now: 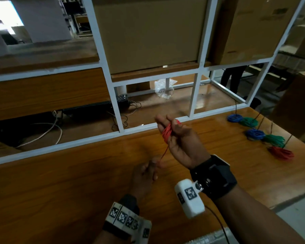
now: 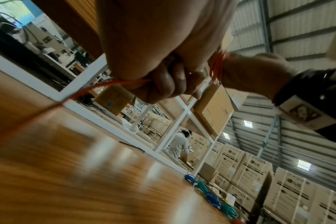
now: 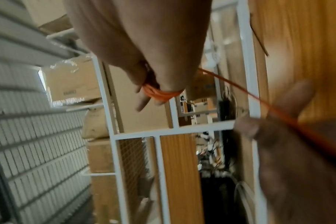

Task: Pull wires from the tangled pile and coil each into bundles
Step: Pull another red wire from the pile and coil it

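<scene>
Head view: right hand (image 1: 179,140) wears thin red wire (image 1: 166,133) looped round its fingers; left hand (image 1: 144,175) pinches the strand.

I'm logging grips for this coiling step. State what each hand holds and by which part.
The right hand holds the red wire by the loops wound round its fingers. The left hand pinches the same wire's loose strand below the coil.

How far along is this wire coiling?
Done: five coiled wire bundles, two blue, two green, one red, lie on the wooden table. In hand: red wire wraps the right hand; left hand feeds its tail. No tangled pile is visible.
</scene>
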A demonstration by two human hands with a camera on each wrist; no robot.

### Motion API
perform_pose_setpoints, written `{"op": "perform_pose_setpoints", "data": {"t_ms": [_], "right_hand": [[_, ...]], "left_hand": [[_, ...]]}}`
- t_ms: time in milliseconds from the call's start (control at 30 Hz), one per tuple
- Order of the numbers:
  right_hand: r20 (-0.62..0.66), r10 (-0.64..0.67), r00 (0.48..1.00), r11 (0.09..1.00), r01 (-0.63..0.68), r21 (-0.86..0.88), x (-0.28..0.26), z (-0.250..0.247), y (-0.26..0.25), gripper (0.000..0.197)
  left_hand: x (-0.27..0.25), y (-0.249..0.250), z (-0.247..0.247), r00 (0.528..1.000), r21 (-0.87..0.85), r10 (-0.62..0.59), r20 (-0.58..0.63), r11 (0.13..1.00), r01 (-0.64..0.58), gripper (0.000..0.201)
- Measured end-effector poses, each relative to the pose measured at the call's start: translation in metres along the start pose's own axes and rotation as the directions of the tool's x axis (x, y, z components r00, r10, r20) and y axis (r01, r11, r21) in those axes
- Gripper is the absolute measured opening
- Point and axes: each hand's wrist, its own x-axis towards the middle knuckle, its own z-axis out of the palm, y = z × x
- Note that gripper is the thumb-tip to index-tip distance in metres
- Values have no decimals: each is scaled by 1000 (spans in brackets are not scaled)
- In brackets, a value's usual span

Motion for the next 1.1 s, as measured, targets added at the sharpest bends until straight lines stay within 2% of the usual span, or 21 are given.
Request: {"op": "perform_pose_setpoints", "data": {"t_ms": [67,100,167,200,233,267,333,400,467,500,533,600,633,700,767,933,1033,1100], "right_hand": [[-69,-155,985,953,131,-273,10,-19,2,37],[-77,-241,968,884,185,-429,14,-31,3,36],[-87,-390,917,648,206,-733,20,-51,4,27],[-75,-437,897,492,168,-854,22,-61,4,23],[-51,-431,901,331,105,-938,22,-69,3,21],[-29,-362,932,177,39,-983,21,-77,4,21],[-33,-99,995,-73,-40,-997,17,-94,12,23],[-63,101,993,-205,-41,-978,10,-101,23,18],[-88,241,967,-265,-22,-964,1,-96,27,21],[-114,330,937,-252,-29,-967,-3,-89,28,26],[-152,434,888,-194,-73,-978,-8,-81,29,28],[-165,613,772,-29,-187,-982,-19,-66,33,40],[-121,649,751,44,-195,-980,-24,-62,35,49],[-5,654,756,183,-165,-969,-30,-56,36,62],[83,645,760,328,-177,-928,-32,-52,33,64],[357,592,722,625,-132,-770,-31,-38,25,27],[482,484,730,841,-236,-488,-27,-20,19,24],[512,369,776,928,-279,-247,-17,-10,14,25]], "left_hand": [[0,-9,-9,1000,13,22,-2,1000,-22,32],[-1,-12,-14,1000,42,28,7,999,-29,26],[-3,-15,-24,999,105,15,50,994,-20,14],[-4,-17,-29,998,132,6,65,991,-15,10],[-3,-18,-34,998,163,-2,61,987,-8,12],[-3,-18,-40,999,184,-15,42,983,7,16],[2,-14,-52,1000,246,-17,0,969,16,23],[8,-1,-65,999,389,40,23,920,-46,15],[11,20,-73,983,572,166,81,800,-182,10],[12,30,-76,965,619,237,109,744,-253,11],[14,40,-77,946,629,295,132,713,-310,13],[20,54,-81,909,594,377,178,696,-404,13],[25,58,-83,892,562,407,195,699,-442,12],[36,64,-90,868,515,455,202,704,-489,11],[44,69,-94,867,483,460,193,724,-492,11],[53,65,-84,900,262,396,181,863,-432,14],[45,53,-62,909,47,370,192,922,-385,14],[35,37,-42,885,-113,379,270,925,-362,7]]}}
